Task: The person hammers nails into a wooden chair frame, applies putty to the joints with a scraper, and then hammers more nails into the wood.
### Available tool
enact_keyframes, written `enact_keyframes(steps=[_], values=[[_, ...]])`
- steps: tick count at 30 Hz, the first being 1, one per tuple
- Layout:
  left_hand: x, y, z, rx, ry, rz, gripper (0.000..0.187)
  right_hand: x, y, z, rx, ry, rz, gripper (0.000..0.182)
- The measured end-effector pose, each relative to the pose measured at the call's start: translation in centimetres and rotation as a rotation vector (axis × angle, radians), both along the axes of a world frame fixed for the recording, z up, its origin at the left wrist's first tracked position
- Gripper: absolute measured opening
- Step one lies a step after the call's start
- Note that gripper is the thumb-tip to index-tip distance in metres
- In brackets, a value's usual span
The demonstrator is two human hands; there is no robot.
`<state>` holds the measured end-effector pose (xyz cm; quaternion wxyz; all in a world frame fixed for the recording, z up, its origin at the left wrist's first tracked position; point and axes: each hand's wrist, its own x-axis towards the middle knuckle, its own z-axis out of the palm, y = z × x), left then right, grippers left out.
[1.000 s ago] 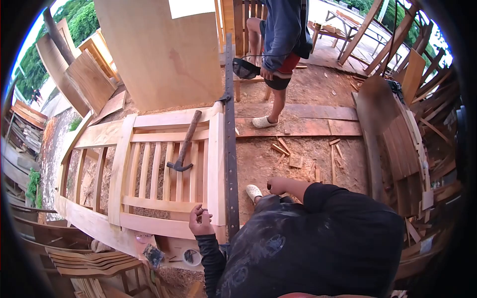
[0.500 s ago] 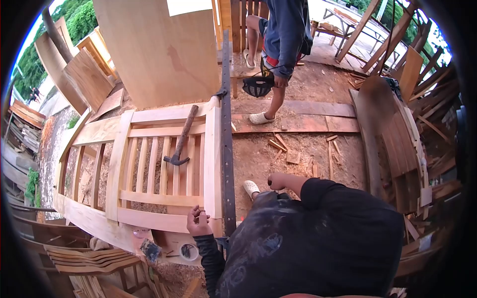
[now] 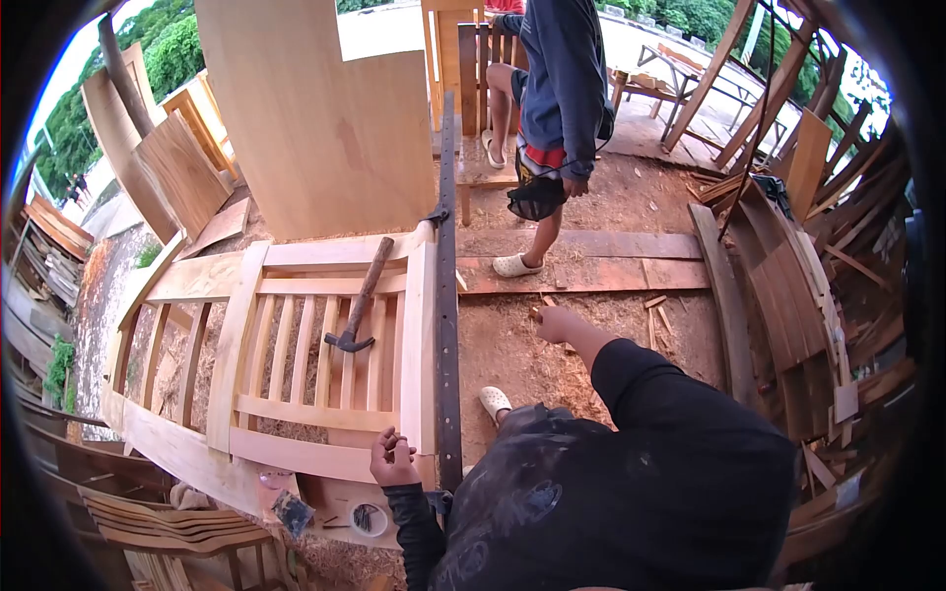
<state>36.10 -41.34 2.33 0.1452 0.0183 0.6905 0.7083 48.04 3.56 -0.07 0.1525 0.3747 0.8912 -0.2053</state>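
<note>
My left hand [image 3: 393, 460] is closed in a pinch by the near edge of a pale slatted wooden frame [image 3: 246, 345]; what its fingers hold, if anything, is too small to name. My right hand [image 3: 559, 324] is curled closed in front of my body, over the ground to the right of the frame. A small dark spot shows at its fingertips, but I cannot make it out. Across the frame's slats lies a claw hammer [image 3: 367, 291] with a wooden handle. A long dark metal bar clamp [image 3: 448, 345] runs along the frame's right side.
Near my left forearm are a round white tub [image 3: 370, 520] with small dark pieces and a dark packet [image 3: 293, 513]. Another person [image 3: 562, 89] stands ahead, holding a dark cap [image 3: 537, 197]. A plywood sheet [image 3: 315, 128] stands behind the frame. Scrap wood [image 3: 867, 256] is piled at right.
My right hand has moved forward and up, away from my body. My left hand stays pinched near the frame's edge. The view has tilted up slightly, and the other person's cap has shifted right.
</note>
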Motion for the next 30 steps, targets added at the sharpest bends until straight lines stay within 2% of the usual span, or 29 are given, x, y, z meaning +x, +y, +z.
enact_keyframes(steps=[4, 6, 8, 9, 10, 11, 13, 15, 21, 27, 30], values=[[0.2, 0.3, -0.1, 0.009, 0.003, 0.025, 0.033, -0.2, -0.1, -2.3, 0.024, -0.093, 0.027, 0.052], [0.0, 0.2, -0.3, 0.005, 0.021, 0.035, 0.033, -0.6, -0.1, -1.4, 0.015, -0.129, 0.038, 0.057], [0.3, -0.2, -0.4, -0.009, 0.024, 0.035, 0.033, -0.2, 1.1, -3.5, 0.017, -0.123, -0.03, 0.062], [0.2, -0.2, -0.1, -0.018, 0.019, 0.033, 0.033, -0.1, -0.3, 0.0, -0.007, -0.106, -0.06, 0.062], [0.2, -0.3, 0.0, -0.027, 0.014, 0.032, 0.033, 0.1, -0.6, 1.1, -0.025, -0.065, -0.087, 0.065], [0.3, -0.4, -0.2, -0.029, 0.009, 0.028, 0.033, 0.1, 0.5, -0.7, 0.029, -0.04, -0.1, 0.074], [0.2, -0.5, -0.7, -0.024, 0.009, 0.031, 0.033, -0.2, 0.8, 0.6, 0.074, -0.035, -0.157, 0.088], [0.3, -0.5, -0.7, -0.033, 0.004, 0.03, 0.034, -0.8, 0.5, 4.2, 0.026, 0.013, -0.273, 0.091], [0.1, -0.7, -0.9, -0.015, 0.012, 0.015, 0.033, -1.8, 3.8, 5.8, 0.151, 0.16, -0.394, 0.095], [-0.6, -1.3, -0.6, -0.009, 0.01, 0.048, 0.032, -0.7, 1.0, 6.3, 0.074, 0.123, -0.243, 0.087], [-1.1, -2.0, -0.9, 0.018, 0.025, 0.076, 0.032, 0.9, -2.7, 4.2, -0.003, -0.052, -0.124, 0.081]])
